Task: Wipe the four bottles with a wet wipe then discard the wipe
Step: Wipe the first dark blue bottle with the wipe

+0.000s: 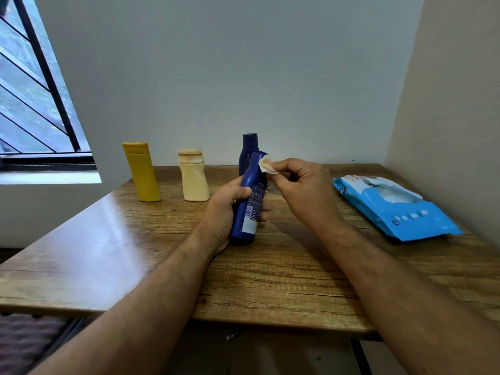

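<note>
near the bench's (113, 255) back edge stand three bottles; over its middle the left hand (226, 209) grips a blue bottle (251, 196), right hand (303, 188) pinching the wipe (266, 165) at its cap. best to rotate the bottle, wiping downward.

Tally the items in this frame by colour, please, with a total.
Dark blue bottles: 2, one held, one standing behind it
Yellow bottle: 1
Cream bottle: 1
Blue wipes pack: 1
Pale wipe: 1
Total: 6
</note>
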Action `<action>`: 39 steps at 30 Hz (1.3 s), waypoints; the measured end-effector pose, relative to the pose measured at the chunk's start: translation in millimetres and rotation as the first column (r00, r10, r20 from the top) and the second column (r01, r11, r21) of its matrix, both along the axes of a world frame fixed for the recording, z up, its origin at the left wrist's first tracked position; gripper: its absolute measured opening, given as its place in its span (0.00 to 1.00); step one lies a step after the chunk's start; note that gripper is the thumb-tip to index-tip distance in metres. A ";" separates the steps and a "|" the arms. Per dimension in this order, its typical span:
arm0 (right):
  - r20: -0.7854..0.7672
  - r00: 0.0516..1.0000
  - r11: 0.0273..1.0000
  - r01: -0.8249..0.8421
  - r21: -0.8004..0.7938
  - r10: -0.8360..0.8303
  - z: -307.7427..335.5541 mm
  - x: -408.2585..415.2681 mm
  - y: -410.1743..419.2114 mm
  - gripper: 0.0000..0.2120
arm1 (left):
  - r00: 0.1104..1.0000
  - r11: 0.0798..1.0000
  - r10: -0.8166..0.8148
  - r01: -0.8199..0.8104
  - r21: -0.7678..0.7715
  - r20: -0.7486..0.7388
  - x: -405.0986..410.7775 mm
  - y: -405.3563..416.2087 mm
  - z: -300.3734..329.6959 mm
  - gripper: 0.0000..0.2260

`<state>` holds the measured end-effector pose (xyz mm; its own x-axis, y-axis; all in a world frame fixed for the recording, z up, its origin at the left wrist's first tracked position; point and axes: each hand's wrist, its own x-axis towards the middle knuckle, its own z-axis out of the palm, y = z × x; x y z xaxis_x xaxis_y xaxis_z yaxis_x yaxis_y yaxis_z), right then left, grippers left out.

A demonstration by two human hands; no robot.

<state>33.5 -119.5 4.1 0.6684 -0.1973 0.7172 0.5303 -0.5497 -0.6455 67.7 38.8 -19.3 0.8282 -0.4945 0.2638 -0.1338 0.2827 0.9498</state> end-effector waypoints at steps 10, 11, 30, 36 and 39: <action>-0.009 1.000 0.985 0.018 -0.173 -0.020 -0.5 -0.7 5.1 0.09 | 0.966 0.978 0.192 -0.202 0.048 0.171 -0.8 -0.4 3.3 0.23; 0.008 1.000 0.983 0.023 -0.181 -0.022 -0.1 -1.3 5.0 0.08 | 0.950 0.971 0.214 -0.232 0.053 0.228 0.7 -0.4 3.1 0.25; 0.400 0.916 0.955 0.149 -0.256 -0.036 16.3 20.7 5.9 0.03 | 0.651 0.879 0.351 -0.477 0.003 0.673 46.8 7.1 11.5 0.15; 0.298 0.954 0.961 0.116 -0.250 -0.038 12.4 23.2 12.1 0.09 | 0.578 0.851 0.298 -0.522 0.063 0.759 54.9 4.7 10.5 0.15; 0.249 0.968 0.959 0.107 -0.263 -0.040 9.5 23.1 11.5 0.10 | 0.564 0.841 0.281 -0.534 0.084 0.776 58.9 2.5 8.4 0.15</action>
